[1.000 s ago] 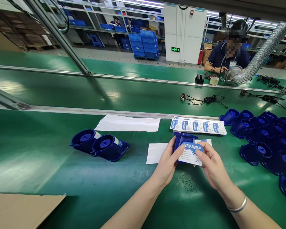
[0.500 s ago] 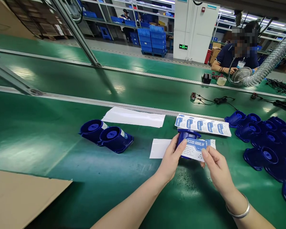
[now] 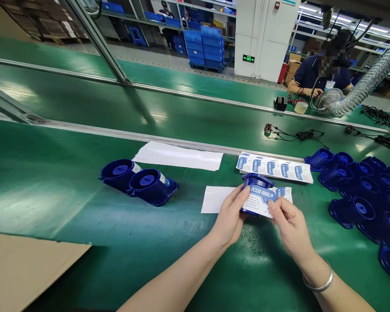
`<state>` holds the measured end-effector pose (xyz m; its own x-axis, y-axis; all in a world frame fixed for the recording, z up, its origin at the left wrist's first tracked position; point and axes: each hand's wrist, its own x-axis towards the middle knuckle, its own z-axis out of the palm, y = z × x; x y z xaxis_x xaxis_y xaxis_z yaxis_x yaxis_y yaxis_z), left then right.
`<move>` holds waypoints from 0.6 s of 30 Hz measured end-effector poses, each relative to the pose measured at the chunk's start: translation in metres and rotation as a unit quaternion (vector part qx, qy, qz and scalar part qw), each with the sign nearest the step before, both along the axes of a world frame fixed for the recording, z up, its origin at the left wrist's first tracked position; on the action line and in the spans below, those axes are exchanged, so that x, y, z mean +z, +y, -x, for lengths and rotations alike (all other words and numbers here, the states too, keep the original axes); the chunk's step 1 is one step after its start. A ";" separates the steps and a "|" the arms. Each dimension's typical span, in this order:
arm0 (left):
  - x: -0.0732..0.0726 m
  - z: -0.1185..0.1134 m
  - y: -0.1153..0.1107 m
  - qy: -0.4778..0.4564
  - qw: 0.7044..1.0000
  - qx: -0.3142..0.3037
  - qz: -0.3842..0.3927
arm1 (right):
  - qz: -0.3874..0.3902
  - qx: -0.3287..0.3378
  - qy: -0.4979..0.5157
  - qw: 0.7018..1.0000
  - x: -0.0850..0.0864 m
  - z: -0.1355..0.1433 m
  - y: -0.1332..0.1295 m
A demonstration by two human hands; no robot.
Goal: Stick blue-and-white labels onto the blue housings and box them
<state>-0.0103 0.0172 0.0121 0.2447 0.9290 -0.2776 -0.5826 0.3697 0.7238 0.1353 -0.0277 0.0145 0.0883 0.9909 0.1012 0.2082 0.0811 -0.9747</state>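
Note:
My left hand (image 3: 230, 216) is closed round a blue plastic housing (image 3: 257, 180), its thumb on the left end of a printed label (image 3: 258, 200). The label lies across the housing's side. My right hand (image 3: 290, 223) pinches the label's right end between thumb and fingers. Behind and below the held housing lies a partly covered white sheet (image 3: 214, 200) with labels at its right end. Just beyond it is a stack of label sheets (image 3: 274, 167). Two blue housings with labels on them (image 3: 118, 173) stand to the left, touching each other.
Many blue housings (image 3: 352, 211) crowd the right side. Blank white paper (image 3: 178, 156) lies near the metal rail. Cardboard (image 3: 32, 268) covers the near left corner. Cables (image 3: 302, 135) lie on the green surface beyond the rail. A person (image 3: 321, 73) sits across, beside a duct (image 3: 370, 78).
The label's left part now lies closer against the housing, and my right hand has shifted slightly left with the label's end. The whole view has shifted a little.

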 end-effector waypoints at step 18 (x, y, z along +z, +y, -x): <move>-0.001 0.001 0.000 -0.039 0.999 0.025 -0.011 | -0.006 0.010 0.005 1.000 0.001 0.007 0.001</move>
<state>-0.0109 0.0169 0.0112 0.2174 0.9463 -0.2392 -0.6544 0.3231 0.6837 0.1286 -0.0271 0.0152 0.0702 0.9911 0.1131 0.1961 0.0974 -0.9757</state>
